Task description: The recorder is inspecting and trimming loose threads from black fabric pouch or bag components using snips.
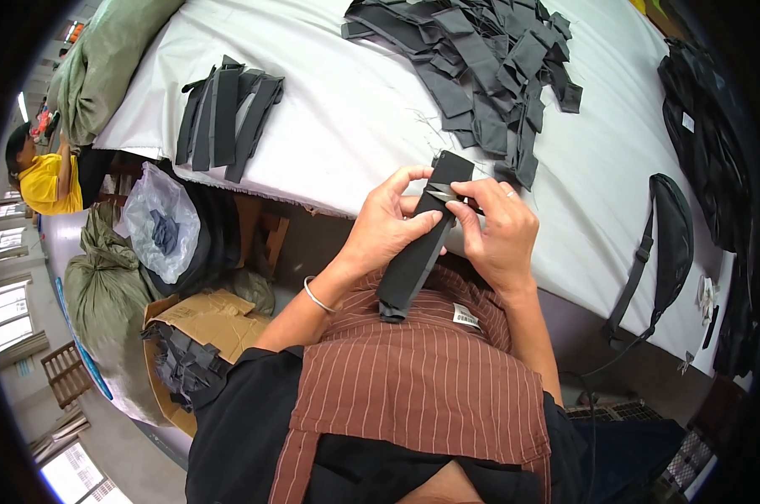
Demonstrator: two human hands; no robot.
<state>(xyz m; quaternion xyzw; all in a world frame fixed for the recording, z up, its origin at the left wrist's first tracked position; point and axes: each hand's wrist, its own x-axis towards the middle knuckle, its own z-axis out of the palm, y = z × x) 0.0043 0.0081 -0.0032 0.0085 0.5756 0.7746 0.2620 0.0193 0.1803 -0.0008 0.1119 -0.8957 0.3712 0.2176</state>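
Between my hands, at the near edge of the white-covered table, is a long dark fabric strip (415,267), tilted with its lower end over my striped apron. My left hand (386,220) grips it from the left side, thumb lying on top. In my right hand (499,223) is a small pair of thread snips (441,192), pinched between thumb and fingers, their pointed metal blades lying across the strip. Just beyond lies a big loose heap of similar dark strips (481,63). A smaller row of strips (224,118) rests to the left on the tabletop.
A black waist bag (670,252) lies at the table's right side, near dark garments (707,143). On the left are a cardboard box (216,323) with dark scraps, a plastic-lined bin (163,223) and green sacks (102,277). A person in yellow (52,181) is at far left.
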